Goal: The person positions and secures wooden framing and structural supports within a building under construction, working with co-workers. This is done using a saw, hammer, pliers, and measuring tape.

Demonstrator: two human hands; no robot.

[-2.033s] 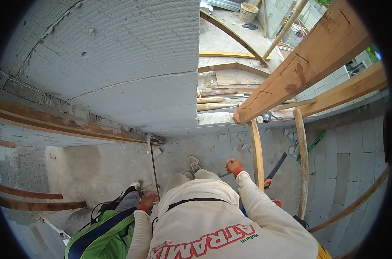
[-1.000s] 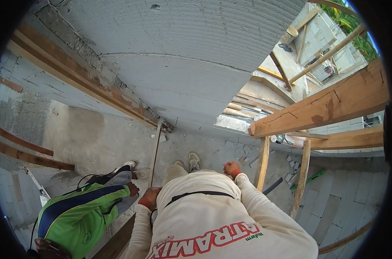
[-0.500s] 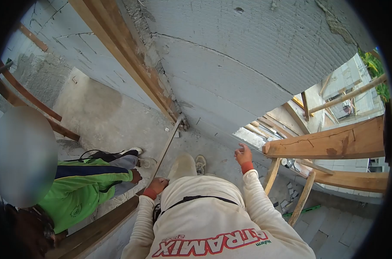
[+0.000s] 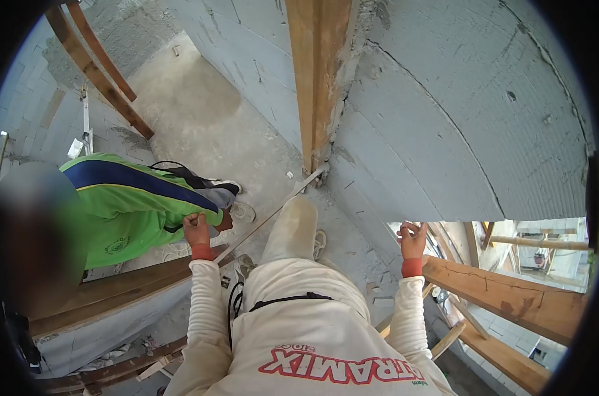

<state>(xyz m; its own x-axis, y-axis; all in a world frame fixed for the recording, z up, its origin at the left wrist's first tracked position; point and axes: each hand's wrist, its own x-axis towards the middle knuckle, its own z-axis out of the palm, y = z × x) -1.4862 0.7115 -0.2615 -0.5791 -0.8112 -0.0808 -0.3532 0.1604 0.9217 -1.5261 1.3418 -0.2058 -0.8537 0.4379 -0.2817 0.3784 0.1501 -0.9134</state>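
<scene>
My left hand (image 4: 196,231), in a red cuff, is raised beside the green sleeve (image 4: 170,198) of a co-worker and overlaps it in this view. Its fingers are loosely bent and apart, with no object showing in them. On the other side, my right hand (image 4: 413,241) hangs in the air close to the lower edge of the grey block wall (image 4: 431,145), fingers spread and partly curled, holding nothing. A long thin strip (image 4: 266,219) runs between my left hand and the foot of the upright timber post (image 4: 310,86). My bent knee (image 4: 291,224) is beside it.
Wooden beams (image 4: 504,290) stand at the right, by an opening that shows planks and blockwork. A dark timber beam (image 4: 141,280) lies at lower left. Rubble (image 4: 378,290) is scattered on the concrete floor (image 4: 200,99). Curved boards (image 4: 98,69) lean at upper left.
My view has turned left and I have moved toward the post. My left hand has come up from beside my waist toward the co-worker's sleeve; my right hand is still raised.
</scene>
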